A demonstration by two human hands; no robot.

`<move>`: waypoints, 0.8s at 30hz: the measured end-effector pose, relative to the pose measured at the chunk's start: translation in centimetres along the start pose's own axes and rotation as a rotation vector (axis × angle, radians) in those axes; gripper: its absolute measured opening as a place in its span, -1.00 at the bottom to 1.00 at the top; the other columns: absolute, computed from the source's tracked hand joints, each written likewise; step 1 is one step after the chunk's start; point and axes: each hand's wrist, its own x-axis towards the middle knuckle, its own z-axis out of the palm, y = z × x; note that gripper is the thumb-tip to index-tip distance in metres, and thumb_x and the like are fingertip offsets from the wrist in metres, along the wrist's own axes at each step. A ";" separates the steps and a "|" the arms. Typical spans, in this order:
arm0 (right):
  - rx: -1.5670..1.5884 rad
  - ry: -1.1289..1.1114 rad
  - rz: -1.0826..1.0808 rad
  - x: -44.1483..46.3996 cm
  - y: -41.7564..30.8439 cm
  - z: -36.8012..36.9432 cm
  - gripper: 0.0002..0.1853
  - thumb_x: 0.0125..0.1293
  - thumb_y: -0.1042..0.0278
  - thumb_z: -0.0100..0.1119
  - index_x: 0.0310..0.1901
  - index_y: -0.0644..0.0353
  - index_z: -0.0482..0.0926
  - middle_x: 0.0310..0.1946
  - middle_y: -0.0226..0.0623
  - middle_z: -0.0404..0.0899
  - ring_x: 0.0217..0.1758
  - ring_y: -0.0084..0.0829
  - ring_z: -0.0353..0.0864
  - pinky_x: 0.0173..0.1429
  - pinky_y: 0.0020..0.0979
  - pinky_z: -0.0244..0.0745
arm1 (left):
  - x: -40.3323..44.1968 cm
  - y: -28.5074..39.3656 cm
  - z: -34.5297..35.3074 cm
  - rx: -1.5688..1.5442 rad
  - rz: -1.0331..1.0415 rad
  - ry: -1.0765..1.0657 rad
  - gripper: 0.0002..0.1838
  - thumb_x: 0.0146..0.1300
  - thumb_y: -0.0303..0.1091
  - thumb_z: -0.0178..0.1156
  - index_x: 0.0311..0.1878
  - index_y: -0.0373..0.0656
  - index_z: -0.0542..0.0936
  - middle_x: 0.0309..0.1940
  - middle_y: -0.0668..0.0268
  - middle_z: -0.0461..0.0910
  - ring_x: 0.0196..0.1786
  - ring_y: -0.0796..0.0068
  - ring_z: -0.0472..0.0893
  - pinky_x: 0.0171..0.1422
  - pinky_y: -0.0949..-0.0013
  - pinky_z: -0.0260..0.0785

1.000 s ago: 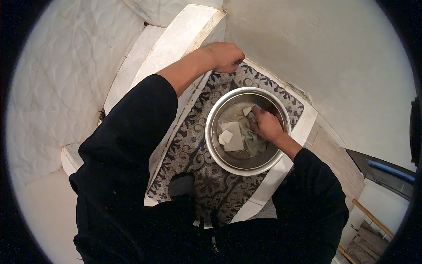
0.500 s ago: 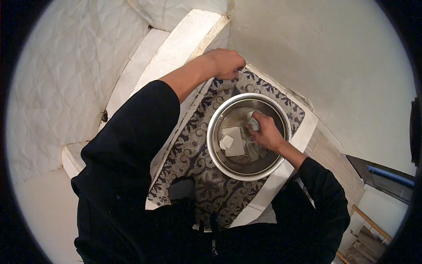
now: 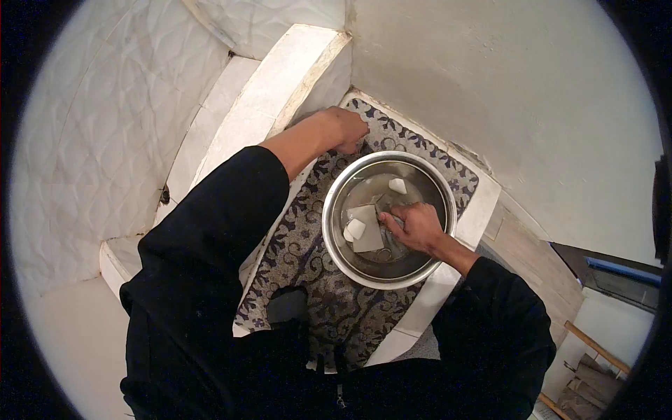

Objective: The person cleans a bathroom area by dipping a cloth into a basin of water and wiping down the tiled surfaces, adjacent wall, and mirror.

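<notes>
A round steel bowl point(image 3: 334, 248) stands on a patterned grey mat point(image 3: 273, 269). My right hand point(image 3: 417, 227) reaches into it, fingers closed on a wet grey cloth point(image 3: 396, 250) that is partly hidden beneath them. Left of those fingers lies a flat white square piece point(image 3: 365, 241), with a smaller white piece point(image 3: 355, 228) on top. Another small white piece point(image 3: 397, 185) sits alone toward the bowl's far side. My left hand point(image 3: 348, 131) is curled near the far left edge of the mat, beyond the bowl and apart from it. Its palm side is hidden.
A raised white tiled ledge point(image 3: 241, 115) runs along the left, against a wavy white wall point(image 3: 112, 133). A plain wall point(image 3: 504, 91) borders the mat at the far right. Wooden bars point(image 3: 597, 348) show at lower right.
My right hand has moved down toward the bowl's middle, leaving a small white piece uncovered at the far side. My left hand has come nearer along the mat's left edge.
</notes>
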 end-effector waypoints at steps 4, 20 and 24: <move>0.061 0.055 -0.122 -0.4 0.9 0.8 -0.66 0.44 0.15 0.15 -0.46 0.14 0.61 -0.68 -0.05 0.51 -0.56 0.05 0.56 -0.40 -0.03 0.46 | 0.2 0.2 0.2 -0.004 -0.001 -0.010 -0.58 0.18 -0.22 0.28 0.11 -0.14 0.62 -0.05 -0.01 0.71 0.06 -0.04 0.69 0.15 -0.03 0.55; 0.129 -0.197 -0.019 -0.7 -0.7 -0.3 -0.72 0.41 0.14 0.09 -0.25 0.15 0.69 -0.32 -0.01 0.70 -0.24 0.07 0.71 -0.01 0.05 0.62 | 0.3 0.5 0.4 -0.030 -0.002 0.085 -0.65 0.11 -0.22 0.28 -0.06 -0.16 0.72 -0.08 0.04 0.74 0.03 0.03 0.72 0.09 0.05 0.59; 0.096 -0.137 -0.162 -0.4 -0.5 -0.2 -0.70 0.42 0.05 0.12 -0.15 0.11 0.68 -0.34 -0.04 0.69 -0.29 0.06 0.70 -0.08 0.00 0.62 | 0.4 0.7 -0.4 -0.097 -0.025 0.029 -0.63 0.09 -0.23 0.29 -0.05 -0.19 0.73 -0.08 0.02 0.74 0.00 0.05 0.73 0.07 0.05 0.59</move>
